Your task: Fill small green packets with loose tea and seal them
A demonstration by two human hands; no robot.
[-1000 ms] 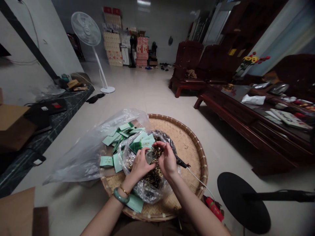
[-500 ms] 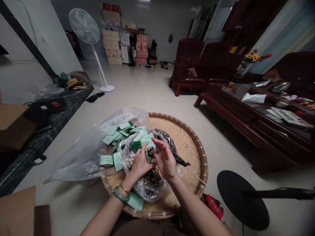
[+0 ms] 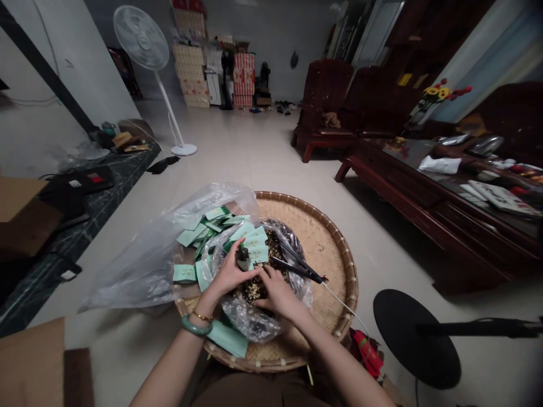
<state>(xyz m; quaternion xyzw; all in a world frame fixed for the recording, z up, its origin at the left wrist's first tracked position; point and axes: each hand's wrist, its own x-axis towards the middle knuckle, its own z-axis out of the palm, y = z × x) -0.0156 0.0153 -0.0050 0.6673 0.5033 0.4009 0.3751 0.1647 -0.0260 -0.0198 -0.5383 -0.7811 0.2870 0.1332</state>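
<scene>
My left hand [image 3: 229,274], wearing a jade-coloured bangle [image 3: 197,325], is curled around a small green packet [image 3: 257,254], thumb and forefinger apart at its dark side. My right hand [image 3: 278,291] is palm down with its thumb and fingers apart, its fingertips close to my left thumb. Both hands are over a clear plastic bag [image 3: 254,322] of loose dried bits [image 3: 253,291], dark and pale yellow. A black tong-like tool [image 3: 303,268] with a white cord lies across the bag's right side. More green packets [image 3: 199,234] are heaped to the left.
A round woven bamboo tray [image 3: 350,282] bears everything. A large clear bag [image 3: 139,263] spreads over its left side. A black round stand base [image 3: 418,339] is at right, a white fan [image 3: 184,149] farther off. A dark wooden table [image 3: 399,192] stands right, a cardboard box [image 3: 25,215] left.
My right hand has come down from its raised, upright pose to palm down over the dried bits. My left hand has shifted slightly left and turned, uncovering more of the light green packets.
</scene>
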